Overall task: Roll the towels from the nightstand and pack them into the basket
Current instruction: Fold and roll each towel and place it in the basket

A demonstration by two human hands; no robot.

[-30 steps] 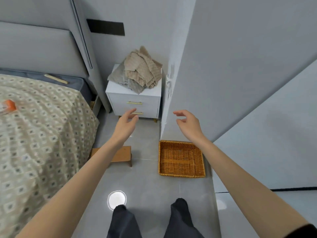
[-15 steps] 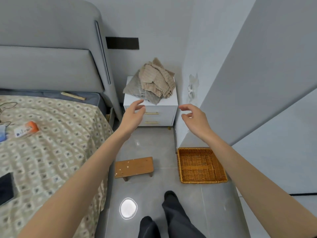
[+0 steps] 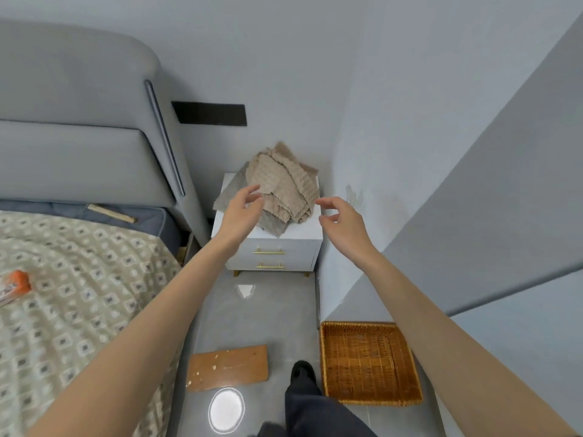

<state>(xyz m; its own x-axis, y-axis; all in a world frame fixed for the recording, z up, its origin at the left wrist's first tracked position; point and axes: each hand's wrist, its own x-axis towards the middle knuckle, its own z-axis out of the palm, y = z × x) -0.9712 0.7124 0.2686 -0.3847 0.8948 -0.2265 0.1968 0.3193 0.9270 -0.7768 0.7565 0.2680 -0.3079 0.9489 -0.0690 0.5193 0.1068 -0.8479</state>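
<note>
A loose heap of beige and grey towels lies on the white nightstand in the corner. My left hand is raised in front of the heap's left side with relaxed fingers and holds nothing. My right hand hovers just right of the heap, fingers loosely curled, also holding nothing. Whether either hand touches the towels I cannot tell. The woven wicker basket stands on the floor at the lower right, with nothing in it.
A bed with a patterned cover and grey headboard fills the left. A small wooden stool stands on the tiled floor between bed and basket. A grey wall closes in the right side. My foot is beside the basket.
I have moved closer to the nightstand. Both hands have risen and reached forward from drawer height to either side of the towel heap.
</note>
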